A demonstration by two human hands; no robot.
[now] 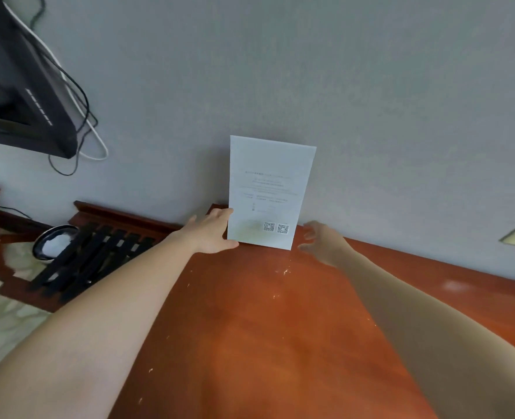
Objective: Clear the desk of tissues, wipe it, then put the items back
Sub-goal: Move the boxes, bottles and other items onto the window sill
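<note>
Far left, white tissue is spotted in a bin (pixel 55 241) beside the table (pixel 265 328). Next, the left hand (pixel 213 232) is spread, fingers straight, laid against the left edge of the white card (pixel 268 192), which is stood at the table's far edge and leaned on the wall. The right hand (pixel 322 244) is held loosely spread just beside the card's right corner, apart from it. Both edges are best steadied, it is judged, and the base kept flat so nothing slides. Two QR codes are printed low on the card; the fine print cannot be read.
</note>
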